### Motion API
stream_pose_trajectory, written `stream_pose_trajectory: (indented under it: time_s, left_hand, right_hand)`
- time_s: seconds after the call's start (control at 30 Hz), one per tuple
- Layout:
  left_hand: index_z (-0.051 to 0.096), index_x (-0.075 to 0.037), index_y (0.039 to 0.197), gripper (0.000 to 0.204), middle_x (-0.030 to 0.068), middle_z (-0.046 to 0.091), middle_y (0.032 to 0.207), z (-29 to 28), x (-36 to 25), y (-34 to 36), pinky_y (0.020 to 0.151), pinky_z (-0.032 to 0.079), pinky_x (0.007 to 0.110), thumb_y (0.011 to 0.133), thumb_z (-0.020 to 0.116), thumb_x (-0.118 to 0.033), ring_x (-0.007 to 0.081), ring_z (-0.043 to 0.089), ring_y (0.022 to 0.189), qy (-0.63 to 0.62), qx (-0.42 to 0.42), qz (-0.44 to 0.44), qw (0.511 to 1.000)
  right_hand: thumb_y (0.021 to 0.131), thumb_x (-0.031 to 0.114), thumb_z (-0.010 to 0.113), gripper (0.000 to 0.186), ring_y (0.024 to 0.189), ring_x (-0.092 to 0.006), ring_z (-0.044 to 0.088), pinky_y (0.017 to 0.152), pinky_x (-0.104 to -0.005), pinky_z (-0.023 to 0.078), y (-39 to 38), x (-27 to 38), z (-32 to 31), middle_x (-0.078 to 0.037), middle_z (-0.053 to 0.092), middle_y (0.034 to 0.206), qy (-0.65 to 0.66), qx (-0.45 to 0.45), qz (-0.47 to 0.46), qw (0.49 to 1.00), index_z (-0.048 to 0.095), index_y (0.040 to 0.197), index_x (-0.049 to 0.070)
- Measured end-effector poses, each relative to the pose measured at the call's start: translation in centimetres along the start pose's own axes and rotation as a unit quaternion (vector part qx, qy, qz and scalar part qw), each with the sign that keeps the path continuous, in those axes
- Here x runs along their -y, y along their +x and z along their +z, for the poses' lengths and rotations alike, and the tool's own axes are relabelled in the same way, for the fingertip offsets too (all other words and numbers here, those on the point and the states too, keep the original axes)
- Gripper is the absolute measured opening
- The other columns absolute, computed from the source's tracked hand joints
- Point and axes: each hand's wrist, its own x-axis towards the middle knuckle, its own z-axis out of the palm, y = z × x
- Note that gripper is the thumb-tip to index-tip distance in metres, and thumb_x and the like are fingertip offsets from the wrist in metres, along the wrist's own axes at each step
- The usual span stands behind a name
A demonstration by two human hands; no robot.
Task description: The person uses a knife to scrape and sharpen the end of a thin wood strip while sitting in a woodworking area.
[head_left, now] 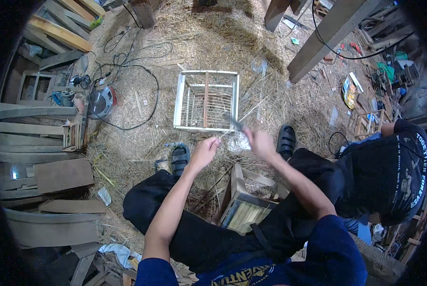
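My left hand (205,151) is closed in a pinch on a thin pale stick (252,111), which slants away up and to the right. My right hand (261,143) grips a short dark blade-like tool (236,124), blurred by motion, so its exact kind is unclear. The tool crosses the stick just right of my left fingers. Straight ahead, close beyond both hands, a wooden cage-like frame (206,100) with thin cross bars rests on the floor. Its near edge lies beside the tool.
Straw and shavings cover the floor (142,100). A circular saw (102,102) with looping black cables (156,95) lies left. Boards (63,175) are stacked at far left. A wooden post (335,40) stands ahead right. Another person (390,171) bends over at right. I sit above a wooden stool (246,209).
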Motion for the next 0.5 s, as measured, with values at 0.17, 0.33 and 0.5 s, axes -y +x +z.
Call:
stream_pose_trajectory:
  time_s: [0.17, 0.33, 0.5]
  left_hand:
    - [0.066, -0.004, 0.104, 0.029, 0.0195, 0.067, 0.084, 0.3, -1.3, 0.5, 0.073, 0.049, 0.044, 0.102, 0.050, -0.028, 0.0382, 0.066, 0.080, -0.021, -0.008, 0.031, 0.999]
    - [0.067, -0.004, 0.104, 0.027, 0.0184, 0.069, 0.087, -1.3, 0.0, 0.4, 0.075, 0.050, 0.042, 0.100, 0.053, -0.026, 0.0359, 0.067, 0.082, 0.007, 0.011, 0.054, 0.998]
    - [0.072, -0.004, 0.107, 0.031, 0.0115, 0.066, 0.073, -4.6, -6.1, -0.9, 0.067, 0.048, 0.037, 0.098, 0.060, -0.031, 0.0201, 0.061, 0.067, 0.012, 0.058, 0.087, 0.994]
  right_hand:
    - [0.104, 0.051, 0.039, 0.063, 0.054, -0.0344, 0.062, 0.057, -0.0491, 0.046, 1.5, -3.9, -0.3, -0.019, 0.060, 0.059, 0.016, -0.114, 0.023, 0.993, 0.070, 0.083, -0.001]
    - [0.102, 0.044, 0.046, 0.051, 0.068, -0.0467, 0.063, 0.066, -0.0546, 0.048, 1.3, 0.3, -2.7, -0.027, 0.063, 0.070, 0.015, -0.098, 0.016, 0.995, 0.069, 0.088, 0.000]
    - [0.096, 0.041, 0.060, 0.041, 0.070, -0.0437, 0.065, 0.065, -0.0524, 0.048, -0.5, 3.1, -5.9, -0.023, 0.066, 0.072, 0.051, -0.147, -0.081, 0.985, 0.066, 0.104, 0.001]
